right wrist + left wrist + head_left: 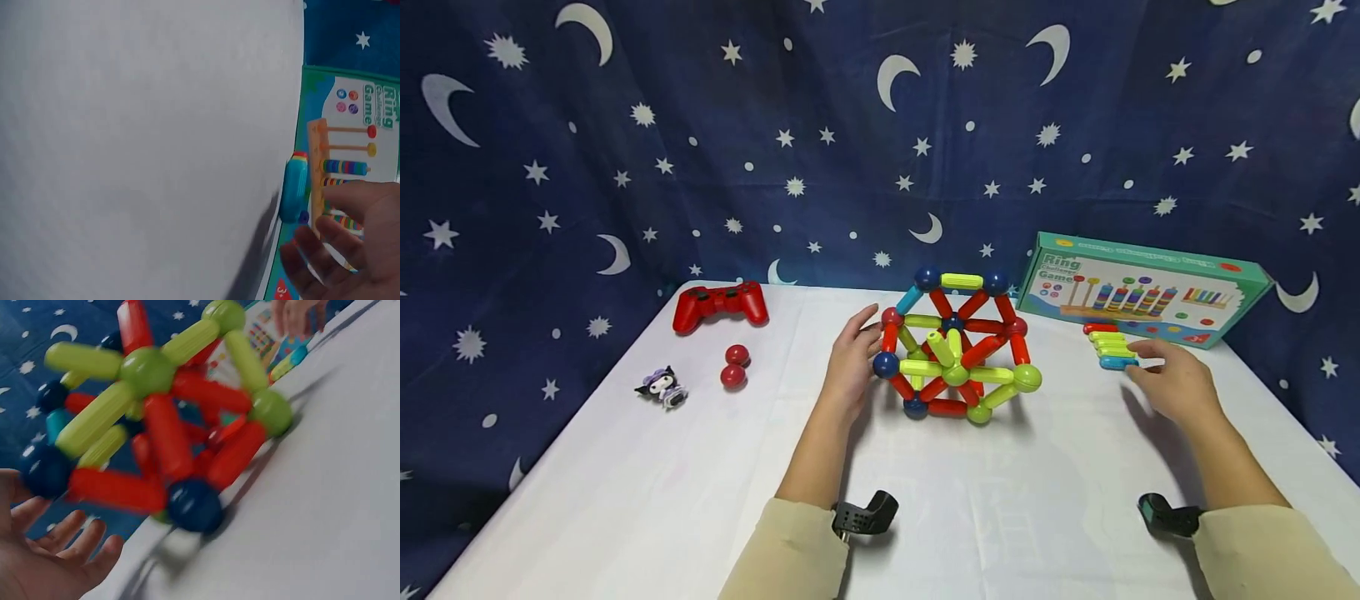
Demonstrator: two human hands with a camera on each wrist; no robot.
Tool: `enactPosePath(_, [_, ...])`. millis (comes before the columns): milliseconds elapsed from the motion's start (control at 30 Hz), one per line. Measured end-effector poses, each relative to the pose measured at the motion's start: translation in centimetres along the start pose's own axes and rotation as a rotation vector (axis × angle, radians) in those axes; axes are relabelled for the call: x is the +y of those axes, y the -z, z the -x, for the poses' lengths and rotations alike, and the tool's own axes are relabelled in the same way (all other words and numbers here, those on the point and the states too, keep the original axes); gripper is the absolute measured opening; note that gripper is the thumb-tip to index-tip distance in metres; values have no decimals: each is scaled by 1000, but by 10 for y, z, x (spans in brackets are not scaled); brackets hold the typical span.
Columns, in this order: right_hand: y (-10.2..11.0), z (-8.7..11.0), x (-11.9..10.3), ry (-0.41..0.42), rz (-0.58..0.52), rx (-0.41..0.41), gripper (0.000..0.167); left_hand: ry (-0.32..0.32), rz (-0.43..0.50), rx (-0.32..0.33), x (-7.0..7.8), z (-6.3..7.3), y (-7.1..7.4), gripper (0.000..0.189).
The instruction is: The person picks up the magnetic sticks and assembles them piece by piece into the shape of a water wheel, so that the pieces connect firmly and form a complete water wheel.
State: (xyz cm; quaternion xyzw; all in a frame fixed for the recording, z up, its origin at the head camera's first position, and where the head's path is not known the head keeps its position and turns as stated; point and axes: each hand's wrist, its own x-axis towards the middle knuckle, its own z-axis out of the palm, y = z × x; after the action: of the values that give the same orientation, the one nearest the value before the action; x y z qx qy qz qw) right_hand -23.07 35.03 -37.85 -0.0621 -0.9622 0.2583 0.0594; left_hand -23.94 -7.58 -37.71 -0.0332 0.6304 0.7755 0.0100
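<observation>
A framework of magnetic rods and balls (956, 374) in red, lime green, blue and navy stands mid-table. At its left side is my left hand (850, 362), fingers loosely spread and curled around no part. In the left wrist view its thumb lies close to a navy ball (47, 470); whether they touch I cannot tell. My right hand (1176, 382) hovers at the near end of a row of loose magnetic rods, with thumb and fingers apart. The nearest is a blue rod (1117, 363); beyond it lie lime green rods (1111, 344) and a red rod (1101, 329).
Behind the rods a green Ring Challenge Game box (1142, 287) leans near the starry curtain (850, 125). On the left of the white table (985, 517) lie a red game controller (721, 305), two red balls (734, 376) and a small figurine (662, 387).
</observation>
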Motion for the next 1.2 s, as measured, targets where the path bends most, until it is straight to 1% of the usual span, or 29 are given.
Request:
enactPosePath(100, [1,-5,9,6,72,-38,52,0,-61,55,13,3,22,44])
enactPosePath(167, [0,-8,12,16,118,-69,52,-41,-146,92,23,7,42,42])
enactPosePath(200, [-1,-9,12,17,137,-89,53,-74,-214,120,29,10,54,42])
enactPosePath(233, [0,-11,12,17,154,-106,53,-114,-318,157,35,12,65,41])
enactPosePath(300, [-1,-12,13,21,180,-137,53,-187,-559,249,45,18,88,40])
enactPosePath(333, [0,-12,13,20,190,-147,52,-211,-688,300,49,21,99,40])
enactPosePath(367, [0,-12,14,24,198,-142,50,-214,-809,338,53,25,110,40])
enactPosePath(400, [0,-12,14,26,205,-132,48,-202,-919,369,55,28,119,40])
enactPosePath(433, [0,-12,14,29,211,-117,46,-181,-1021,384,57,31,128,40])
enactPosePath(500, [1,-11,15,35,226,-92,44,-122,-1148,361,58,36,141,41])
enactPosePath(567, [1,-12,15,41,240,-84,43,-61,-1222,308,56,39,150,41])
enactPosePath(633, [1,-13,13,33,250,-116,48,-22,-1257,266,52,41,156,39])
enactPosePath(733, [-1,-16,11,23,265,-164,52,8,-1272,214,48,41,157,37])
enactPosePath(833, [-1,-16,10,13,276,-176,51,48,-1294,123,51,39,152,35])
enactPosePath(900, [-2,-16,8,15,274,-173,50,67,-1306,44,55,39,145,34])
enactPosePath(967, [-2,-16,7,23,265,-171,47,55,-1290,-13,61,40,135,33])
enactPosePath(1033, [-3,-16,4,33,254,-168,44,-14,-1245,-42,69,45,121,33])
enactPosePath(1067, [-3,-16,3,36,249,-171,42,-62,-1213,-43,73,47,112,33])
enactPosePath(1133, [-4,-16,2,42,242,-179,39,-168,-1132,-54,83,53,91,34])
enactPosePath(1200, [-4,-16,0,44,238,-181,37,-276,-1052,-87,92,58,67,37])
